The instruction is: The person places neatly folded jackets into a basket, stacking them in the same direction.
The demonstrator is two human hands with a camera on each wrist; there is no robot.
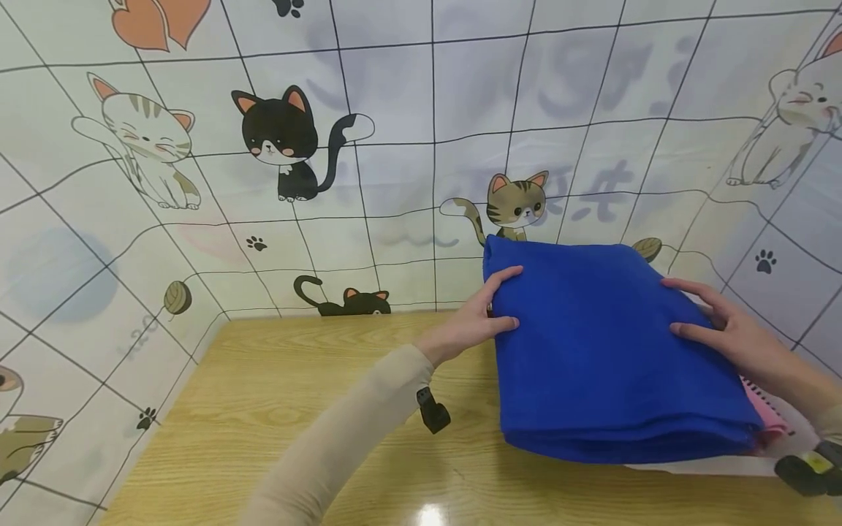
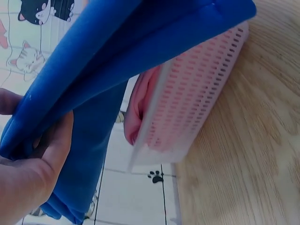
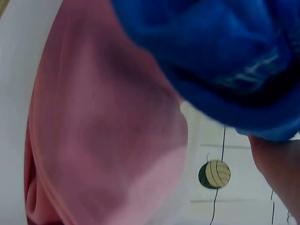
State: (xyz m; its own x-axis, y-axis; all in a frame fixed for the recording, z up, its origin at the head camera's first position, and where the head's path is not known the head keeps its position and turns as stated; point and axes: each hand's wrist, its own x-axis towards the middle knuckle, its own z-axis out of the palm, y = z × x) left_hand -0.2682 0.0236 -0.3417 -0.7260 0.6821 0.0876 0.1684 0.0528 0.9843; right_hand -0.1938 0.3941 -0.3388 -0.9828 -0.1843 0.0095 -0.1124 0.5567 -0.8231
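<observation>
A folded blue cloth [image 1: 605, 343] is held up between both hands, above a white perforated basket [image 2: 197, 89]. My left hand [image 1: 470, 321] grips its left edge; in the left wrist view the thumb and fingers pinch the folded layers. On the opposite edge, my right hand [image 1: 737, 332] holds the cloth with fingertips on top, the rest of its grip hidden under the fabric. Inside the basket lies a pink cloth [image 3: 108, 117], filling much of the right wrist view below the blue one. The basket is mostly covered by the blue cloth in the head view.
The basket stands on a wooden table [image 1: 283, 409] at its right side. Behind and beside the table hang white gridded wall coverings [image 1: 408, 168] printed with cartoon cats. A small black device [image 1: 432, 410] is strapped at the left wrist.
</observation>
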